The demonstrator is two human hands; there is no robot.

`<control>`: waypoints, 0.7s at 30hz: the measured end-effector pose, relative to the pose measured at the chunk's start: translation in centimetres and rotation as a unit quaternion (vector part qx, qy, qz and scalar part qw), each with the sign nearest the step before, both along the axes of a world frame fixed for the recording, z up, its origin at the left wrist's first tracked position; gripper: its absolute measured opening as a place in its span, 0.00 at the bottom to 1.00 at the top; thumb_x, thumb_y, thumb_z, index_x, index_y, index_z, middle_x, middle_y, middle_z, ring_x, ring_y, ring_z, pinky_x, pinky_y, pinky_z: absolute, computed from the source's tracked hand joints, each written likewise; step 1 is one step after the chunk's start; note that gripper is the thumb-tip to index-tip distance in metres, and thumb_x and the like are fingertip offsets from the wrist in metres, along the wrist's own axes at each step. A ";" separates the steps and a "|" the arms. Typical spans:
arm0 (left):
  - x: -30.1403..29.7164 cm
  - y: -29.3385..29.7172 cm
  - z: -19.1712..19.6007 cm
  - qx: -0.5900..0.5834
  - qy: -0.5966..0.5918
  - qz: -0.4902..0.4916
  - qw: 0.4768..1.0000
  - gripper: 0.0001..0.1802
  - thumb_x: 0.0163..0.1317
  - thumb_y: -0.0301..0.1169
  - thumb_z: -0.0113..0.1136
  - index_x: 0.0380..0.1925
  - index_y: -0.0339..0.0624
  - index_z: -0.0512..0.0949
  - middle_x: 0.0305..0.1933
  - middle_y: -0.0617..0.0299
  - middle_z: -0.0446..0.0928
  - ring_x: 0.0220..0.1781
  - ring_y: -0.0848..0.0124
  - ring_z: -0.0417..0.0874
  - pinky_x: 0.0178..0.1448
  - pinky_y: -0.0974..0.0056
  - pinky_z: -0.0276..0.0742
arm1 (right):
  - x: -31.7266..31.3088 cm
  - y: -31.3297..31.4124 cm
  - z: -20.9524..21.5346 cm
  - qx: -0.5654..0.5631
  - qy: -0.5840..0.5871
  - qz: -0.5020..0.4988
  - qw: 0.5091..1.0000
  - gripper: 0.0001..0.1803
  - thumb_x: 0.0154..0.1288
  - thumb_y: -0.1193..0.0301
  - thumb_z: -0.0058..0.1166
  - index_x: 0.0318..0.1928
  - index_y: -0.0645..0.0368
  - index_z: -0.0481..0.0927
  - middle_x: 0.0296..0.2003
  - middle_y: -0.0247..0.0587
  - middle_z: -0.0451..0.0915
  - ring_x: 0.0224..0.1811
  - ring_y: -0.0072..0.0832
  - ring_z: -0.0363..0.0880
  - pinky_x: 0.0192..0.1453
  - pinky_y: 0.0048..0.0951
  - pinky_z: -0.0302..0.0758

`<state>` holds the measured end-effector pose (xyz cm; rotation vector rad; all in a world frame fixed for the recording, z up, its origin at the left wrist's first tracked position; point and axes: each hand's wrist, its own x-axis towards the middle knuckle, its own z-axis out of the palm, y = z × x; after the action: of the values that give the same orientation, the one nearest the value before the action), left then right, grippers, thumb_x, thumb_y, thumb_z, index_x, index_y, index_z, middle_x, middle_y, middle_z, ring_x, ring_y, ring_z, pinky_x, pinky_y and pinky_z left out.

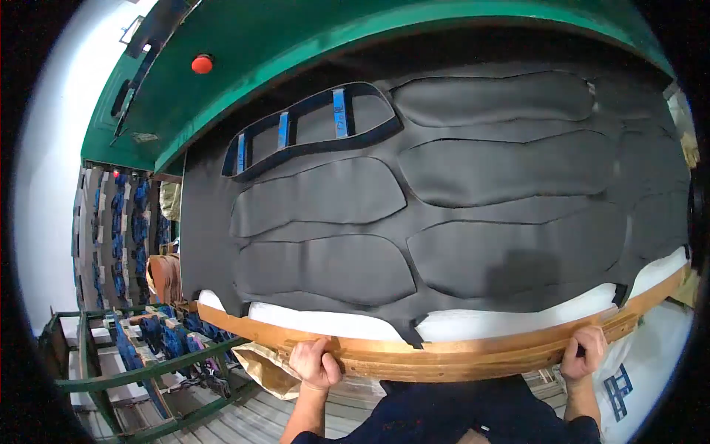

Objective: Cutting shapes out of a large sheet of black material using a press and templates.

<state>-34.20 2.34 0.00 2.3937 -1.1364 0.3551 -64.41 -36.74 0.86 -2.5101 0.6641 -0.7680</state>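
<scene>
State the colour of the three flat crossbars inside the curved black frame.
The three flat crossbars are blue, best seen in the head view.

blue strips (339, 122) on black frame (381, 133): handwritten marks; pale label (144, 138) on green machine (244, 44): unreadable

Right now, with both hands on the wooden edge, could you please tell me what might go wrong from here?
The curved black frame with blue crossbars might shift if the brown wooden edge gets jolted. The narrow black strip lapping over that edge, between the left hand and right hand, could snag.
</scene>
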 end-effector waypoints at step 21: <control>5.7 -3.8 -0.5 -0.121 -0.091 -0.021 0.988 0.09 0.51 0.24 0.54 0.31 0.35 0.81 0.21 0.53 0.75 0.21 0.56 0.75 0.27 0.56 0.72 | 5.3 -2.3 -0.7 -0.081 -0.094 -0.054 0.991 0.06 0.55 0.79 0.59 0.26 0.61 0.74 0.21 0.43 0.73 0.20 0.38 0.72 0.25 0.35 0.68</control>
<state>-28.50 -1.48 -0.53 2.1569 -1.1483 0.6695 -59.15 -39.09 0.17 -2.5182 0.7016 -1.1239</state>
